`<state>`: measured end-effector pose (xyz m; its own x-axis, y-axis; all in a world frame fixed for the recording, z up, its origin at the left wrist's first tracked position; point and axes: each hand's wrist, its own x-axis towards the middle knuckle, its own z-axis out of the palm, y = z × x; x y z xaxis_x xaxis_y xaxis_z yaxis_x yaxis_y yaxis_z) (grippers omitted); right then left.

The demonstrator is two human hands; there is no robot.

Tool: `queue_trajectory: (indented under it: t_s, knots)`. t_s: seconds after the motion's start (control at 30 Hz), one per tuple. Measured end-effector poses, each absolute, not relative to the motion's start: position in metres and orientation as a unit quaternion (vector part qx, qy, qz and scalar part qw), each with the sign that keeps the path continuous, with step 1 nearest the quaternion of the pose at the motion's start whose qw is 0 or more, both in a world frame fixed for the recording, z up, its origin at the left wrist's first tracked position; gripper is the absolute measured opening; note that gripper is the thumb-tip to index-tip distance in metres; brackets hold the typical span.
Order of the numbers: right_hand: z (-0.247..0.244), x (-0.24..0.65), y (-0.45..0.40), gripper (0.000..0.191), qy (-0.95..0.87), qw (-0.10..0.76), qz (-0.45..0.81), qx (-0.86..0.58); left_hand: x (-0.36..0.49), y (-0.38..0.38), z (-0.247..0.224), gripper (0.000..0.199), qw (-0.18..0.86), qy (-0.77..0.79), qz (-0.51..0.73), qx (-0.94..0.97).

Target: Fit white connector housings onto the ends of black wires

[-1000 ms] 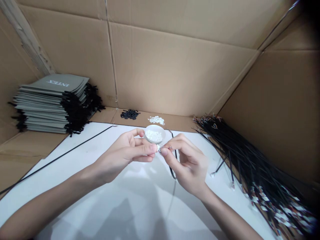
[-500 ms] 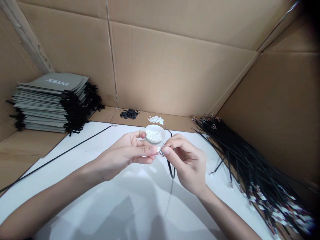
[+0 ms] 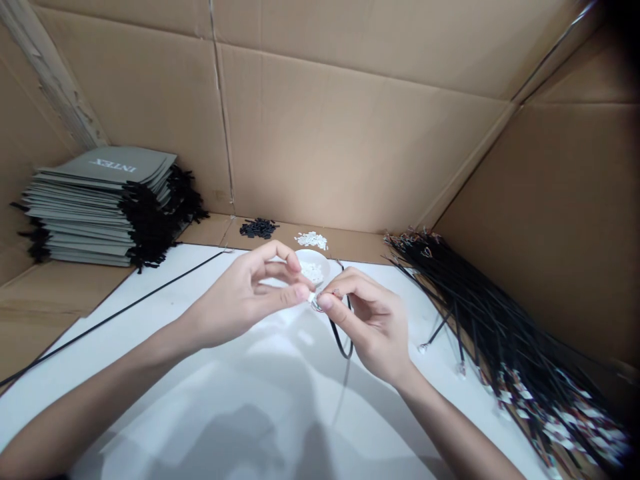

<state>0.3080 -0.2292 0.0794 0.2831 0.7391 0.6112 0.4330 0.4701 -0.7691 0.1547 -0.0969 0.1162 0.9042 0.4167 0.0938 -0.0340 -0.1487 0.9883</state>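
Between thumb and fingers, my left hand (image 3: 263, 290) pinches a small white connector (image 3: 312, 297). My right hand (image 3: 373, 320) is closed on the thin coloured wires at the end of a black cable (image 3: 343, 343), close against the connector. The cable loops down beneath the right hand. Just behind the fingertips stands a white bowl (image 3: 323, 261) of small white pieces, partly covered by my left hand. How far the wires sit in the connector is too small to tell.
A pile of black cables (image 3: 480, 320) with white connectors lies right. Grey INTEX-printed sheets (image 3: 85, 213) are stacked left, near a single black cable (image 3: 125, 307). Small black pieces (image 3: 259, 228) and white pieces (image 3: 311, 240) lie at the back, before a cardboard wall (image 3: 360, 133).
My left hand has turned, its fingers lifting and curling over the bowl while its thumb stays at the connector. Both hands have shifted slightly left.
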Motion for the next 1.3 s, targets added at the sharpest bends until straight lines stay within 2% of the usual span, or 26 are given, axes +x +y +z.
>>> queue_trajectory:
  t_s: [0.17,0.3,0.47,0.63,0.7,0.87,1.0,1.2,1.3]
  knots:
    - [0.082,0.307,-0.230,0.014,-0.601,0.591,0.155,-0.515,0.147,-0.094,0.123,0.011,0.443,0.087,0.261,0.853]
    - [0.083,0.305,-0.232,0.014,-0.610,0.579,0.149,-0.520,0.146,-0.098,0.122,0.014,0.404,0.101,0.233,0.879]
    - [0.082,0.303,-0.229,0.013,-0.589,0.591,0.182,-0.520,0.147,-0.100,0.122,0.014,0.414,0.109,0.215,0.878]
    - [0.082,0.305,-0.224,0.012,-0.503,0.620,0.361,-0.482,0.147,-0.098,0.120,0.011,0.420,0.079,0.223,0.876]
    - [0.082,0.305,-0.223,0.011,-0.480,0.629,0.390,-0.471,0.148,-0.098,0.118,0.011,0.423,0.071,0.239,0.871]
    - [0.081,0.303,-0.224,0.012,-0.481,0.665,0.301,-0.485,0.154,-0.105,0.114,0.012,0.443,0.065,0.282,0.849]
    - [0.083,0.303,-0.228,0.014,-0.512,0.658,0.225,-0.503,0.155,-0.103,0.115,0.012,0.461,0.089,0.279,0.838]
    - [0.084,0.307,-0.232,0.015,-0.535,0.637,0.158,-0.532,0.153,-0.095,0.119,0.017,0.592,0.109,0.140,0.786]
    - [0.088,0.308,-0.235,0.016,-0.559,0.614,0.126,-0.543,0.155,-0.096,0.117,0.016,0.636,0.120,0.118,0.753]
